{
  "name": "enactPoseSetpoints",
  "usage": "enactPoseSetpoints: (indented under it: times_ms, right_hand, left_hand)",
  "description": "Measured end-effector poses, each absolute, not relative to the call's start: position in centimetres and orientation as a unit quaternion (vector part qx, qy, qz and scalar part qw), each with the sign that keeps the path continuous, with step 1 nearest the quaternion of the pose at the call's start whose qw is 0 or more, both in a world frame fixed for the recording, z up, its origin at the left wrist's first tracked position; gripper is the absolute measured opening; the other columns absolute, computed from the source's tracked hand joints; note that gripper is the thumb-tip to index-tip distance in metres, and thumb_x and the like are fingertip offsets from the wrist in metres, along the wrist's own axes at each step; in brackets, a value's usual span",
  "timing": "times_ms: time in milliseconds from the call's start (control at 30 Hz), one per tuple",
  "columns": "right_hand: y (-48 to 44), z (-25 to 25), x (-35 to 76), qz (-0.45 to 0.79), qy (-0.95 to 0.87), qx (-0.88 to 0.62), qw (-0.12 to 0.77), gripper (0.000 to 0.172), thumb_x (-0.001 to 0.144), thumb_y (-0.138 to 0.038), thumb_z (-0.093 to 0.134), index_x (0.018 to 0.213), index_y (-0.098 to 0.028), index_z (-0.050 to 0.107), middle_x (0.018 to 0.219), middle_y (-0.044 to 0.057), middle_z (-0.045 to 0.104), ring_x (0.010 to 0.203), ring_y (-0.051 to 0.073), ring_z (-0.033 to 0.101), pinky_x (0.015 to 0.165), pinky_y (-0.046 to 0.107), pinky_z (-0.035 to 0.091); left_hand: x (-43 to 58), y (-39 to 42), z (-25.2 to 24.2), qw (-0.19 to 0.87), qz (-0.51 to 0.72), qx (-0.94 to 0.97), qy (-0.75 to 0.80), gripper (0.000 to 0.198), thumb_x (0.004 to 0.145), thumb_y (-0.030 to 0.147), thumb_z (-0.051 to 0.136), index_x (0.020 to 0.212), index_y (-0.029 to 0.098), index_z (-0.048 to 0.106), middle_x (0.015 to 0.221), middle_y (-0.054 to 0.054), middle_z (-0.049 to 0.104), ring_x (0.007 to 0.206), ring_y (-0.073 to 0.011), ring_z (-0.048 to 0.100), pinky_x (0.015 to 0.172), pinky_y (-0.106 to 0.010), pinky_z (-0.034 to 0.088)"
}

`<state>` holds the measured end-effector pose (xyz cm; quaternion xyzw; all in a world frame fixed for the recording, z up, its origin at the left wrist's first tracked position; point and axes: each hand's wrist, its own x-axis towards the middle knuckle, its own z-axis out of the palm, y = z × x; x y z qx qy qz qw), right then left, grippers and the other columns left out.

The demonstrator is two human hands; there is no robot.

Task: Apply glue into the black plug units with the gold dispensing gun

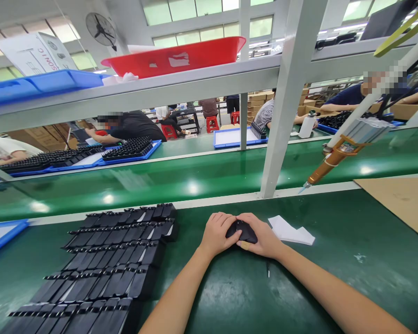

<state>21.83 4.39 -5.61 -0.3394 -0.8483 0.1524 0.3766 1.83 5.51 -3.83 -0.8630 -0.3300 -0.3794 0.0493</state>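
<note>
Between my hands, just above or on the green worktop, is a small black plastic part (245,232) with a rounded outline. My left hand (218,234) is closed round its left side, the thumb laid across the front. From the other side my right hand (261,235) grips it, with a yellowish covering on the thumb. The fingers hide much of the part, so its exact kind does not show. White folded paper (290,230) lies just right of my right hand. A thin dark tool with a shiny tip (268,269) rests below that hand.
Rows of black plastic parts (118,253) stand at left, beside a blue-rimmed tray (7,232). A dispensing gun with an orange barrel (322,169) hangs at right above cardboard (397,199). A white post (282,102) rises before the green conveyor belt (195,174); co-workers sit beyond.
</note>
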Motion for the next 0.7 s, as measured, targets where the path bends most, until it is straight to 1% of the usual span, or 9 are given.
enactPoseSetpoints:
  times_ms: [700]
  right_hand:
    - [4.26,-5.43,21.8,0.162,-0.848,-0.343,0.37,0.059,0.081,-0.04,0.065,0.131,-0.024,0.038,0.124,0.013,0.057,0.11,0.023,0.061,0.092,0.04,0.055]
  left_hand:
    - [1.85,5.52,-4.04,0.031,-0.376,-0.861,-0.341,0.024,0.086,0.032,0.058,0.105,0.018,0.061,0.096,-0.007,0.071,0.084,-0.0218,0.061,0.075,-0.037,0.046]
